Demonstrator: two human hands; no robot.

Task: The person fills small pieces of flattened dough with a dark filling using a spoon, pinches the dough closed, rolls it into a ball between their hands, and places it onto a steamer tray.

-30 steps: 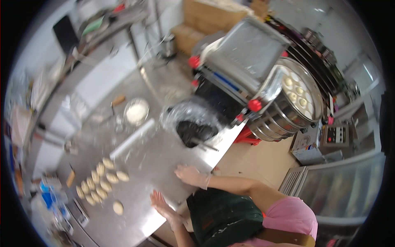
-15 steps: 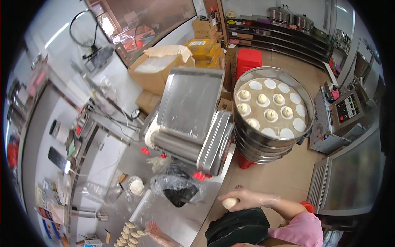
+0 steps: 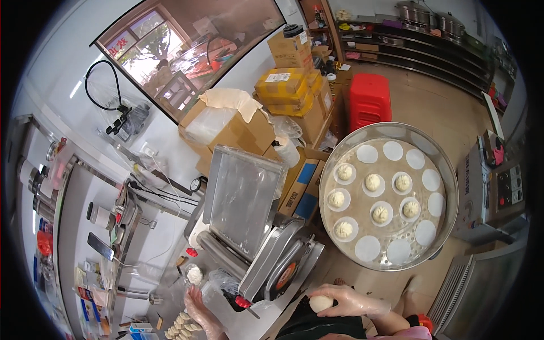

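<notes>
My right hand (image 3: 350, 299), in a clear thin glove, is closed around a smooth pale dough ball (image 3: 321, 304) above my dark apron (image 3: 317, 327). My left hand (image 3: 199, 313), gloved too, reaches over the metal table with its fingers stretched out and nothing seen in them. Just beyond those fingertips stands a small bowl of white flour (image 3: 194, 275). Several small dough pieces (image 3: 182, 327) lie beside my left hand, nearer me. To the right, a round metal steamer (image 3: 451, 187) holds several pleated buns (image 3: 372, 182) on white paper rounds, with other rounds (image 3: 368, 248) bare.
A dough roller machine (image 3: 243, 209) occupies the table's far part, with a plastic bag (image 3: 221, 283) at its foot. Cardboard boxes (image 3: 249, 130) and a red plastic stool (image 3: 369, 99) stand behind. A phone (image 3: 101, 246) rests on the left shelf.
My left hand has moved forward from beside the dough pieces to the flour bowl. My right hand still holds the dough ball. The view has shifted, showing more of the steamer and window.
</notes>
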